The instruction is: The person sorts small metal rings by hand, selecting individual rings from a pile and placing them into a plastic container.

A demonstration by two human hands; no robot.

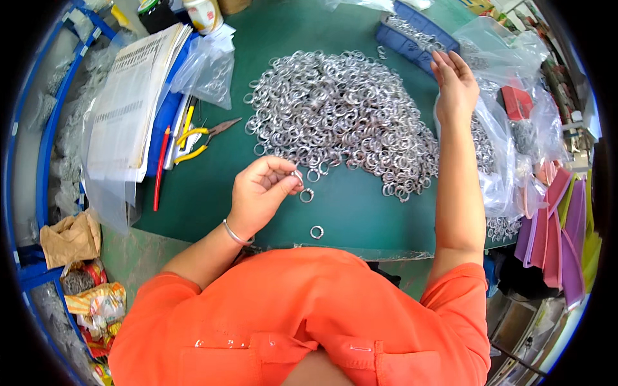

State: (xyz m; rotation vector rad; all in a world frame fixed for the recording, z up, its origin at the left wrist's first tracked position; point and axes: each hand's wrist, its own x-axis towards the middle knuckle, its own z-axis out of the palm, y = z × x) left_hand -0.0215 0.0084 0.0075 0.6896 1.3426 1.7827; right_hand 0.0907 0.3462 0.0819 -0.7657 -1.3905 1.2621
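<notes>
My left hand (261, 193) is closed, pinching a small silver metal ring (297, 178) between thumb and fingertips. Just beside those fingertips lies a loose ring (307, 195) on the green tabletop, and another single ring (317, 232) rests nearer the table's front edge. Beyond the hand spreads a large heap of metal rings (341, 109). My right hand (456, 83) is reached out at the near right corner of a blue plastic bin (412, 48), its fingers loosely bent and apart, with nothing visible in them. Small metal parts (412, 32) lie in the bin.
Yellow-handled pliers (205, 138), a red pencil (161, 168) and a stack of papers (125, 106) lie on the left. Clear plastic bags (499, 167) with metal parts cover the right side, near a red box (516, 103). Pink and purple strips (547, 238) hang at the right.
</notes>
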